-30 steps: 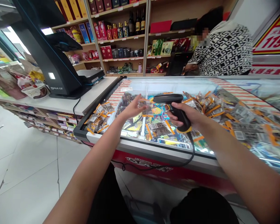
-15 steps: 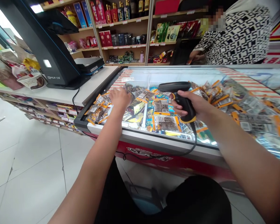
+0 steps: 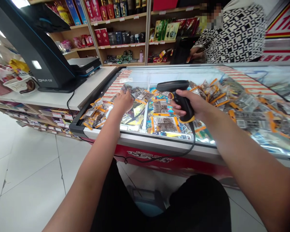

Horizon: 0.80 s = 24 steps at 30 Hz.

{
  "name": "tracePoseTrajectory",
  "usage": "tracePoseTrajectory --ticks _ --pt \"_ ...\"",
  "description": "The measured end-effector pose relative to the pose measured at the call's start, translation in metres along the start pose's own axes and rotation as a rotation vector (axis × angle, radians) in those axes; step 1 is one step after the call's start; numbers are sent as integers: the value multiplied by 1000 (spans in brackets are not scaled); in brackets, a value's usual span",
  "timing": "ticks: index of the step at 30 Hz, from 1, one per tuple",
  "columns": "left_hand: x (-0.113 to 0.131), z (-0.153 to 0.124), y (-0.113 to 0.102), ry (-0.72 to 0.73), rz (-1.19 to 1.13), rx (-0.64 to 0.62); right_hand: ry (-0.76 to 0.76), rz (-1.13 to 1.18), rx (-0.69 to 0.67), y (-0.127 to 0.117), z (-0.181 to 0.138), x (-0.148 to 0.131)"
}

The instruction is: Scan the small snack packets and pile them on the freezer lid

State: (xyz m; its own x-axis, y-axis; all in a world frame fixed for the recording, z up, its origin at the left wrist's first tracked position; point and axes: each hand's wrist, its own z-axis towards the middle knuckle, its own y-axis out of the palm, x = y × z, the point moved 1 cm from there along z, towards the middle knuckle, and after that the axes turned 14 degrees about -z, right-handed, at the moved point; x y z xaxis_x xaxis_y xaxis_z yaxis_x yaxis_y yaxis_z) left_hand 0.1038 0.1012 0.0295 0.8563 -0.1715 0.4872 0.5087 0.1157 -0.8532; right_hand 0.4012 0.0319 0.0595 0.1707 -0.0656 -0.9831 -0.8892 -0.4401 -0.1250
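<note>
A packet pile [image 3: 95, 113] lies at the freezer's [image 3: 140, 138] near left corner (beside the counter [image 3: 91, 83]), a second pile [image 3: 214, 93] farther right, shelves [image 3: 122, 46] behind.

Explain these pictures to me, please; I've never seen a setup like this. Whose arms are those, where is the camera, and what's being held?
There is no robot here: the bare arms belong to the person wearing the camera. Every picture comes from that one head-worn camera, looking forward and down.

The right hand grips a black handheld scanner by its handle, with a cable hanging from it. The left hand is over the glass-topped case; its fingertips are partly hidden, so I can't tell whether it holds anything.

Clear packets with orange edges lie across the case's top. To the left, a black machine stands on a white counter. Behind the case is another person in a patterned top.
</note>
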Motion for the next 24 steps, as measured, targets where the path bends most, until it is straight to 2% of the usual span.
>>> tracePoseTrajectory --ticks 2,3,4,6,9,12,15,17,19,22,24 --pt "1 3 1 148 -59 -17 4 3 0 1 -1 -1" --pt "-1 5 1 177 -85 7 1 5 0 2 -1 -2" --pt "-4 8 0 162 -100 51 -4 7 -1 2 -2 -3" --pt "-13 11 -4 7 -92 142 -16 13 -2 4 -3 -4" --pt "-25 11 -7 -255 -46 135 -25 22 10 4 -2 -4" --pt "-27 10 -9 -250 -33 132 -7 21 24 3 -1 -2" --pt "-22 11 -11 -185 -114 236 -11 23 27 3 -1 -2" --pt "-17 15 -12 -109 -271 318 -23 20 20 4 -2 -3" --pt "-11 20 -10 -29 -534 359 -28 8 3 5 -2 -4" --pt "-2 24 0 -2 -973 304 -28 -8 -18 5 -3 -4" --pt "2 25 8 -33 -1152 243 -31 -16 -26 5 -2 -3"
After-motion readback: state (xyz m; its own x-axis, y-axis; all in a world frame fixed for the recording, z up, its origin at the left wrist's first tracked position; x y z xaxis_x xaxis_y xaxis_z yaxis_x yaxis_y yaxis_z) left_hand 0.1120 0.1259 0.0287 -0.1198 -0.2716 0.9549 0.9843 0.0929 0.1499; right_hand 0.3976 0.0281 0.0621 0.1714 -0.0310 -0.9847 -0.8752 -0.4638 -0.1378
